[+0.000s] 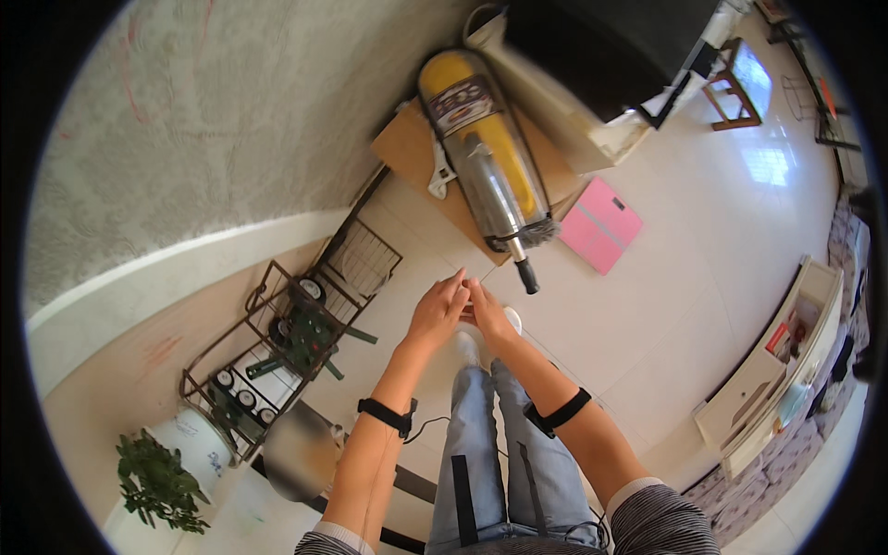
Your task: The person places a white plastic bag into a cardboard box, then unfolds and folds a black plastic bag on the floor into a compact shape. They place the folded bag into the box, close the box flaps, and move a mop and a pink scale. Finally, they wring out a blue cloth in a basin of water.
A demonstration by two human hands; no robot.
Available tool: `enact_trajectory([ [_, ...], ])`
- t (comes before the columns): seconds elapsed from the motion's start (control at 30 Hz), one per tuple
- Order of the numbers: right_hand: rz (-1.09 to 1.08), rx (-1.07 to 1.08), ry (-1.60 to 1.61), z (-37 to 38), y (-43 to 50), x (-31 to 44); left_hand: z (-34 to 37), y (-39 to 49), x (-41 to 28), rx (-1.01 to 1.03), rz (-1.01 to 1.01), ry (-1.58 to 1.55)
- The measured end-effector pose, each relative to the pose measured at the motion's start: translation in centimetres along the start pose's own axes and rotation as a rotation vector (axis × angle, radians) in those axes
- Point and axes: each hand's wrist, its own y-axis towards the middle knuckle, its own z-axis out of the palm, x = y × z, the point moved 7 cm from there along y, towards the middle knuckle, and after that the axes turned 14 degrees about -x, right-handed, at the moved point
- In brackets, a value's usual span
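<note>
My left hand (437,309) and my right hand (490,313) meet in front of me, above my feet, with their fingers stretched out and touching near the tips. No object shows in either one. Part of the right hand's fingers lies hidden behind the left. Just beyond them, the black grip of a metal handle (528,276) sticks out from a clear zipped case (479,149) with a yellow item inside and a grey fluffy duster head (540,233) at its near end. That case rests on a brown cardboard box (409,149).
A pink bathroom scale (602,225) lies on the tiled floor right of the box. Left stands a brown wire rack (208,368) with green wheeled items, beside a potted plant (156,479). A white drawer cabinet (746,385) and a wooden stool (742,87) are to the right.
</note>
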Motion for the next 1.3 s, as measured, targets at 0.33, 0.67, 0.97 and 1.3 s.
enact_trajectory([
  [0.33, -0.416, -0.002, -0.206, -8.7, -11.6, 4.9, -3.3, -7.1, -9.7, 0.084, 0.334, 0.108],
  [0.67, -0.531, -0.27, -0.188, -16.7, -27.4, -0.8, -6.8, -21.2, -16.0, 0.283, 0.599, 0.191],
  [0.97, -0.567, -0.441, -0.072, -21.9, -40.1, -5.0, -9.0, -23.4, -27.9, 0.273, 0.813, 0.246],
  [1.3, -0.574, -0.68, -0.137, -34.3, -49.3, -6.8, -4.8, -25.1, -38.9, 0.372, 0.991, 0.307],
])
